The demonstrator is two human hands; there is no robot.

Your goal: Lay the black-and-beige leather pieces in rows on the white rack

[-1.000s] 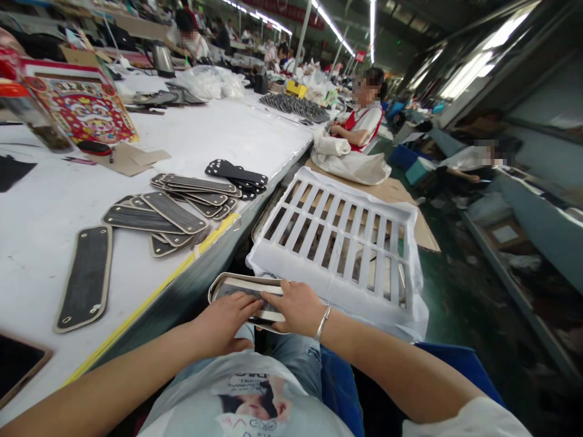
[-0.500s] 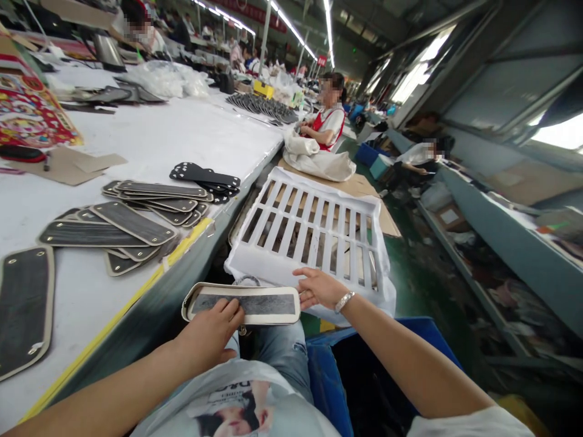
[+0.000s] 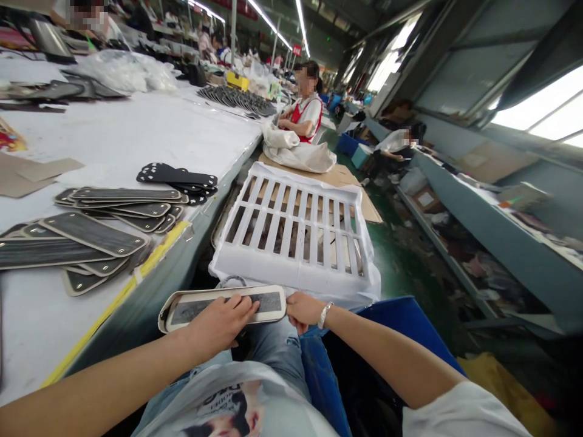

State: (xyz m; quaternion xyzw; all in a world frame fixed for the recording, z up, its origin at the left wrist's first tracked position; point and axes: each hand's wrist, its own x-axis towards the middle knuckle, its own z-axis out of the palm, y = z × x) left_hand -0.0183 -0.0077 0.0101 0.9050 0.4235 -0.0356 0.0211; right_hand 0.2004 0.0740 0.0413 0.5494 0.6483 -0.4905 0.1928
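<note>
A long flat panel [image 3: 191, 308] with a dark grey middle and a cream border lies across my lap, just under the table's edge. My left hand [image 3: 217, 325] rests on top of it, fingers pressed onto the dark middle. My right hand [image 3: 301, 311] grips the panel's right end with curled fingers; a silver bracelet sits on that wrist. A white slatted tray [image 3: 291, 227] stands right behind the panel.
Several similar grey panels [image 3: 95, 233] and black riveted pieces [image 3: 177, 176] lie on the white table [image 3: 136, 130] to my left. A blue bin [image 3: 401, 325] stands at my right. A seated person in a red apron [image 3: 304, 115] works ahead; an aisle runs to the right.
The view has swung to the right. My right hand came off the tray's edge and closed on the panel's right end. My left hand has slid along the top of the panel.
</note>
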